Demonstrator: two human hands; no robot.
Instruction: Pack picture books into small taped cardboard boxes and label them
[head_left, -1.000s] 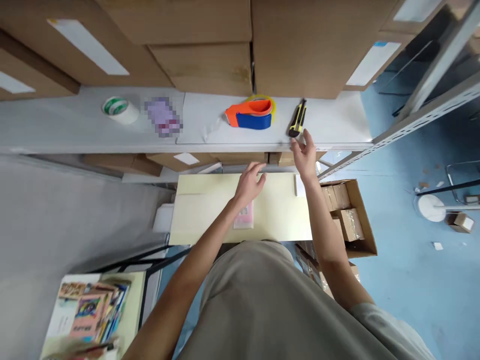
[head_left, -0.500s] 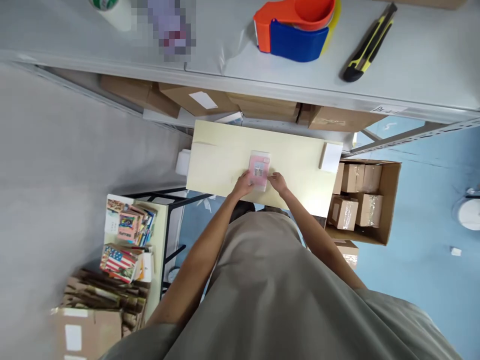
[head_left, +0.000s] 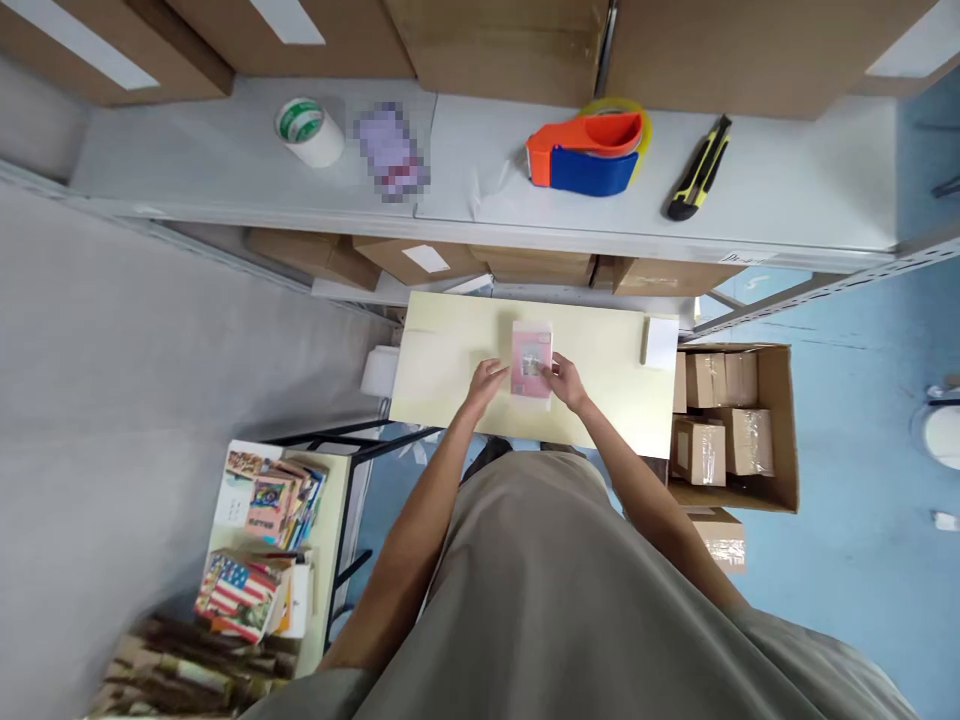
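Head view: your left hand (head_left: 486,384) and right hand (head_left: 568,383) flank the pink packet (head_left: 531,361), which lies flat mid-tabletop (head_left: 442,370), nearer the front edge. Fingers of both hands touch its lower corners; whether they grip or merely rest on it, you cannot tell. Bare tabletop runs left and right of the packet. A white pad (head_left: 661,342) sits at the right edge. On the shelf (head_left: 787,190) above: tape dispenser (head_left: 589,155), utility knife (head_left: 699,170), tape roll (head_left: 309,130). An open carton (head_left: 731,425) stands just right of the tabletop.
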